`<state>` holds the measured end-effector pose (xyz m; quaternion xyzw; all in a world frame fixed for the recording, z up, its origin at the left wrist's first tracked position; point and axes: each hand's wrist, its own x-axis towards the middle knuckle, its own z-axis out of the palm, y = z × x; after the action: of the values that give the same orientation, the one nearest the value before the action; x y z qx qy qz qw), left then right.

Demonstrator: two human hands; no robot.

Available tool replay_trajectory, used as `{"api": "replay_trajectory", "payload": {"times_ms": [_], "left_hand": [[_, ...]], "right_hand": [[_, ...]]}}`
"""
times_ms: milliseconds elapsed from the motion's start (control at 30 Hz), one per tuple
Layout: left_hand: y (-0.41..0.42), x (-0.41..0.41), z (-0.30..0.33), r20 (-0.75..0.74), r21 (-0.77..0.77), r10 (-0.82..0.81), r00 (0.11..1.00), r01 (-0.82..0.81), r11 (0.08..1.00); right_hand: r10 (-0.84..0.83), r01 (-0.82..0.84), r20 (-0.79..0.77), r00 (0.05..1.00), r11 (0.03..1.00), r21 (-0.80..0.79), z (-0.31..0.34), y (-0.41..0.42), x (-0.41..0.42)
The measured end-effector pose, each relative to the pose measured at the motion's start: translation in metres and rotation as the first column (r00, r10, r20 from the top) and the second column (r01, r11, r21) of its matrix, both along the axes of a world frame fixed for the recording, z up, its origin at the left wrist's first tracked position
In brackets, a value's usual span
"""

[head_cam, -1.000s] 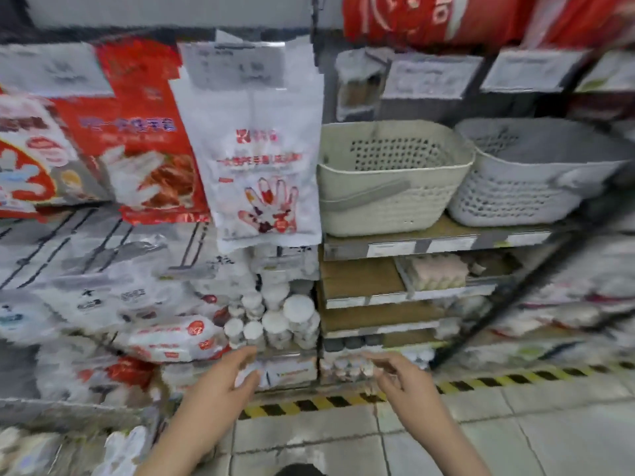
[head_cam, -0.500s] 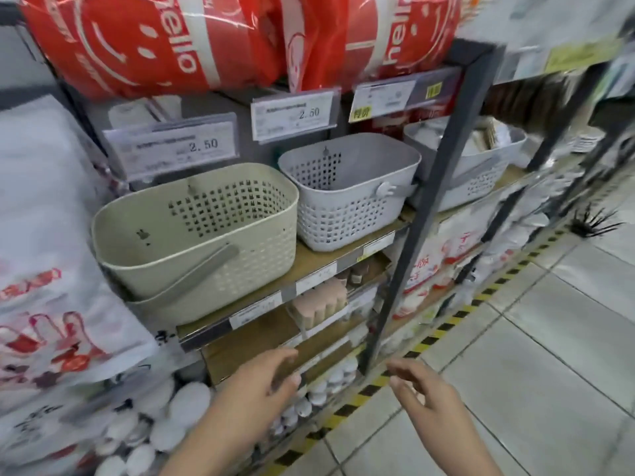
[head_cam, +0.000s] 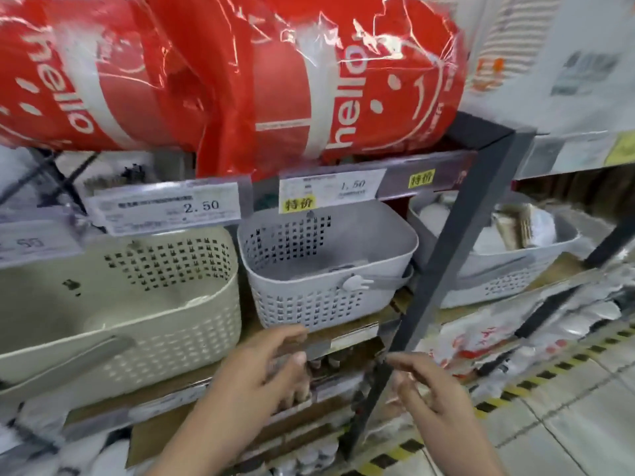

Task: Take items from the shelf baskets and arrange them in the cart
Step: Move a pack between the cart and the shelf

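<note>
While both reach shelfward | left hand (head_cam: 264, 376) spread, empty | right hand (head_cam: 429, 389) spread (empty) | below grey basket (head_cam: 326, 269)

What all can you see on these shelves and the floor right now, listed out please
red bags: two, red with white "hello" print, top shelf
price tags: several, white, some with yellow stickers, on the shelf edge above the baskets
cream basket: one, beige, middle shelf left
grey basket: one, light grey, middle shelf centre
third basket: one, light grey, right of the post, holding pale items
post: one, dark grey, slanting
floor tape: yellow and black stripes, along the shelf base
hands: left and right, both empty, fingers spread, below the grey basket
</note>
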<state>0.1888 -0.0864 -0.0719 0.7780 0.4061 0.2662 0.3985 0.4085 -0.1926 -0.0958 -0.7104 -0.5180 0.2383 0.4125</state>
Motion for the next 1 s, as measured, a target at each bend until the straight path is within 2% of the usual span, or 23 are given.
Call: {"api": "replay_trajectory", "payload": {"times_ms": [133, 267, 333, 467, 567, 700, 867, 933, 1000], "left_hand": [[0.006, 0.021, 0.023, 0.085, 0.077, 0.153, 0.985, -0.160, 0.984], [0.019, 0.032, 0.042, 0.156, 0.208, 0.281, 0.947, -0.310, 0.928], [0.030, 0.037, 0.049, 0.122, 0.225, 0.300, 0.946, -0.321, 0.920], [0.059, 0.045, 0.052, -0.065, 0.331, 0.308, 0.949, -0.271, 0.904], [0.074, 0.048, 0.046, -0.154, 0.361, 0.300, 0.942, -0.229, 0.904], [0.076, 0.052, 0.041, -0.235, 0.393, 0.311, 0.921, -0.203, 0.897], [0.085, 0.053, 0.051, -0.326, 0.288, 0.284, 0.902, -0.191, 0.938], [0.097, 0.061, 0.058, -0.471, 0.177, 0.227, 0.852, -0.161, 0.971], [0.116, 0.077, 0.057, -0.575, -0.034, 0.044, 0.817, -0.078, 0.996]], "right_hand": [[0.106, -0.117, 0.081, 0.991, 0.983, 0.140, 0.019, 0.024, 0.035], [0.175, -0.206, 0.133, 0.975, 0.941, 0.268, 0.043, 0.055, 0.051], [0.223, -0.262, 0.166, 0.961, 0.924, 0.277, 0.052, 0.074, 0.050], [0.254, -0.335, 0.276, 0.927, 0.893, 0.300, 0.059, 0.121, 0.043], [0.252, -0.357, 0.374, 0.893, 0.902, 0.243, 0.060, 0.157, 0.047], [0.271, -0.334, 0.515, 0.813, 0.942, 0.031, 0.061, 0.177, 0.058], [0.342, -0.357, 0.524, 0.780, 0.931, -0.076, 0.060, 0.164, 0.058], [0.350, -0.354, 0.528, 0.774, 0.930, -0.096, 0.059, 0.157, 0.058], [0.319, -0.340, 0.605, 0.729, 0.937, -0.085, 0.057, 0.150, 0.055]]}}
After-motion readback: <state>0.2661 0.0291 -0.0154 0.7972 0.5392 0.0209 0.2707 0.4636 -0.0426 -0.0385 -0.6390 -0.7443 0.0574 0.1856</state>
